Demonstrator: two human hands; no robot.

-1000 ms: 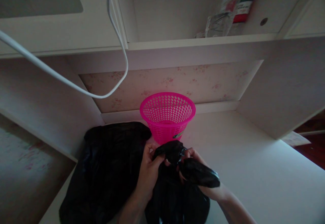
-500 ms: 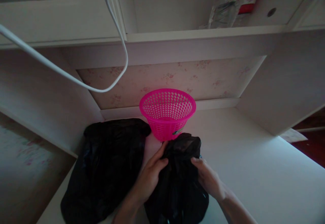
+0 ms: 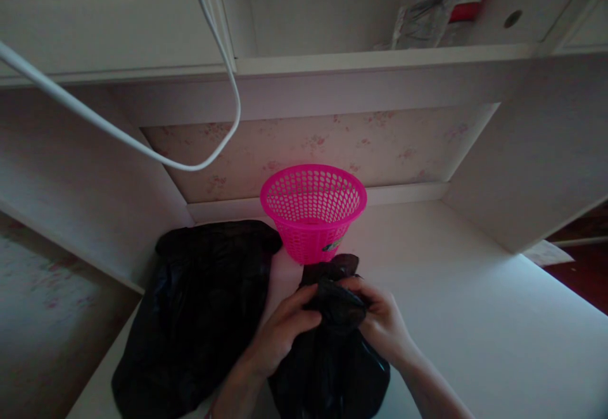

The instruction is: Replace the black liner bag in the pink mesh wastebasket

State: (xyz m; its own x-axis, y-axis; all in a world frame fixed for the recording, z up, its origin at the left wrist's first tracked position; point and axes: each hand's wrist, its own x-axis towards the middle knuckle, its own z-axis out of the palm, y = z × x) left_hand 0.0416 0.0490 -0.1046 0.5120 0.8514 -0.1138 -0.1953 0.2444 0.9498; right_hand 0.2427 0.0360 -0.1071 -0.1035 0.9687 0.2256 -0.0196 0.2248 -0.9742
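Note:
A black plastic bag (image 3: 332,362) lies on the white desk (image 3: 475,318) in front of me, its top bunched together. My left hand (image 3: 285,330) grips the bunched top from the left, and my right hand (image 3: 382,324) grips it from the right. A bright pink perforated plastic basket (image 3: 313,210) stands upright just behind the bag, against the back wall, with nothing visible inside it.
A second, larger black bag (image 3: 199,311) lies flat on the desk to the left. A white cable (image 3: 142,150) loops down from above at the left. Packets (image 3: 441,1) sit on the shelf overhead. The desk's side panel (image 3: 532,172) stands at the right.
Both hands have gathered the spread top of the bag back into a bunch and closed around it. The basket and the other bag have not moved.

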